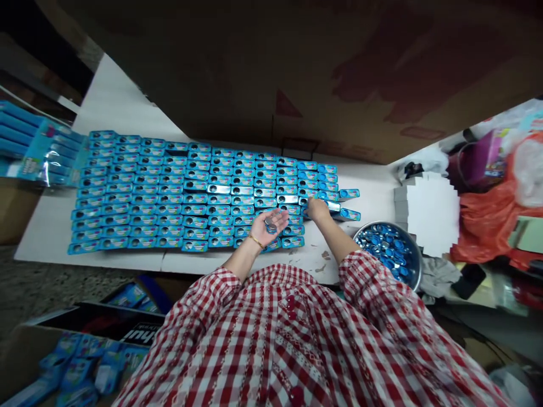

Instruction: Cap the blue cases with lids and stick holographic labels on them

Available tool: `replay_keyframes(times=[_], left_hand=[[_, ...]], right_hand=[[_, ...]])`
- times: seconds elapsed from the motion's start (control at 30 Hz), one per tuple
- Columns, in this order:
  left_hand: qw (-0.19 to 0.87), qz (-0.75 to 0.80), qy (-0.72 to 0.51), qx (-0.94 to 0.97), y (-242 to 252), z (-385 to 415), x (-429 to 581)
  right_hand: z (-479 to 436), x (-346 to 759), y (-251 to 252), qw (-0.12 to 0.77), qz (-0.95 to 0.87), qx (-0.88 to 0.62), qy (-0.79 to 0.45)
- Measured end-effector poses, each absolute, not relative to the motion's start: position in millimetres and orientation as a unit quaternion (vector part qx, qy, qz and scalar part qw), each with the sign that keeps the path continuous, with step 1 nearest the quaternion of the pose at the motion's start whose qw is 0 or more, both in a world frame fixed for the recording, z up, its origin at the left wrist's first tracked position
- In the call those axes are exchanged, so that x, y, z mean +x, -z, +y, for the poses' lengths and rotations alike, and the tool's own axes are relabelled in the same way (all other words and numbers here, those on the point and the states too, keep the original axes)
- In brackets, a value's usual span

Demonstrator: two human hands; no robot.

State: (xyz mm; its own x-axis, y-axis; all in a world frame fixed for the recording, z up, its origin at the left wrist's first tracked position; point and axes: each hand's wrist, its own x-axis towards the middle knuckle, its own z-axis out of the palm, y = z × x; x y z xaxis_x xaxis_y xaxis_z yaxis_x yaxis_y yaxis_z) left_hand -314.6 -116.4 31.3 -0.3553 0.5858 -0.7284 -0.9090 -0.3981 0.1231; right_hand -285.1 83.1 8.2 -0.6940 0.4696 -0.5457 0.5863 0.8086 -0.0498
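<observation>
My left hand (pixel 259 227) is palm up over the front rows, fingers stretched, with a few small round metal discs (pixel 270 225) resting in it. My right hand (pixel 317 210) reaches down at the right part of the rows, its fingers drawn together at the top of a blue box. Whatever those fingers hold is hidden. Many small blue boxes (pixel 144 209) stand packed in rows, several showing a round opening in the top. To the right, a metal bowl (pixel 418 265) holds a heap of blue and silver discs (pixel 388 246).
A large cardboard box (pixel 271 73) walls off the back of the white table (pixel 369 186). White card stacks (pixel 430 212) and orange plastic bags (pixel 479 220) lie on the right. Blue packs (pixel 38 147) sit at far left, and an open carton (pixel 25 356) of blue boxes stands below.
</observation>
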Motion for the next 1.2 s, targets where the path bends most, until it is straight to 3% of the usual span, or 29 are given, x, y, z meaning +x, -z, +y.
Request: replay_keyframes(times=[0.27,0.4,0.5,0.67,0.83,1.2], left_hand=[[0.488,0.244,-0.791,-0.277,-30,-101,-319],[0.516,0.285,-0.766,-0.259,-23,-98,-322],[0.526,0.318,-0.742,-0.269,-17,-90,-321],[0.533,0.367,-0.711,-0.276,-15,-76,-313],[0.525,0.436,-0.684,-0.258,-21,-74,-307],[0.380,0.576,-0.694,-0.207,-18,-61,-298]], right_hand=[[96,-296,-9,0.337,0.903,0.253,0.081],[79,-282,-25,0.217,0.942,0.205,0.152],[52,-275,-36,0.109,0.956,0.067,0.265],[34,-271,-31,0.091,0.922,-0.049,0.374],[51,-257,-20,0.006,0.901,-0.025,0.433],[42,-240,-6,0.000,0.779,0.190,0.598]])
